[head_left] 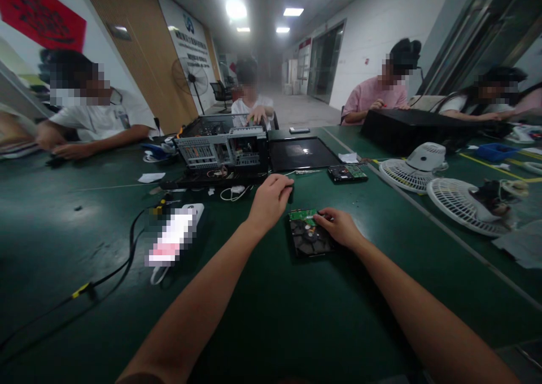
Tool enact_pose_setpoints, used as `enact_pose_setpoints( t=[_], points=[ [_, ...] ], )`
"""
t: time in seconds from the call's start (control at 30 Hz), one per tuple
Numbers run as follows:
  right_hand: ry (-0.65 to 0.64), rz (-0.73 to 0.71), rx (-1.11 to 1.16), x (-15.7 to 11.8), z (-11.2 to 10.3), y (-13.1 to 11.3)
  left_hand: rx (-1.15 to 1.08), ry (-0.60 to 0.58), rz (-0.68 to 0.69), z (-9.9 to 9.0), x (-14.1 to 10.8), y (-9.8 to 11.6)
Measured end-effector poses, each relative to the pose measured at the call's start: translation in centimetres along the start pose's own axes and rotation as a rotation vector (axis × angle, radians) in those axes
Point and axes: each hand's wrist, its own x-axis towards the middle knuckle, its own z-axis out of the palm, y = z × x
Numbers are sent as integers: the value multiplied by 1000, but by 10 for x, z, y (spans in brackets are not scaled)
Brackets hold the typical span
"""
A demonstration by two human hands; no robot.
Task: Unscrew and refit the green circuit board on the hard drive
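Note:
A black hard drive with a green circuit board point(311, 234) lies on the green table in front of me. My right hand point(337, 226) grips its right edge, thumb over the board and fingers at the side. Just above and left of the drive, my left hand point(273, 197) is raised with its fingers pinched together; whatever they hold is too small or hidden to name. Beyond my hands, a second hard drive point(348, 173) rests near a thin metal tool point(308, 172).
An open computer case point(224, 152) and a black panel point(304, 152) stand ahead. Left lies a phone point(175, 234) with a black cable point(131, 248). White fan parts point(461, 206) are at right. Several people sit around the table, one reaching over the case.

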Motion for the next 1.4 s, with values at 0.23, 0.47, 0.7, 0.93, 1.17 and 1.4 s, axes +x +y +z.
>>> enact_pose_setpoints(
  t=[0.23, 0.47, 0.7, 0.93, 1.17, 1.4],
  points=[
    [-6, 9, 0, 0, 0, -1, -60, -1, -52, 3, -2, 0],
    [-26, 14, 18, 0, -1, 0, -51, -29, -89, 2, -3, 1],
    [-16, 17, 27, 0, -1, 0, -89, -22, -189, 3, -3, 1],
    [-20, 9, 44, 0, 0, 1, -65, -29, -143, 0, -3, 3],
    [-39, 4, 45, 0, -2, 0, -58, -35, -98, 3, -2, 6],
    [-48, -8, 7, 1, -4, -2, -53, -18, -84, -1, 0, 9]
  ],
)
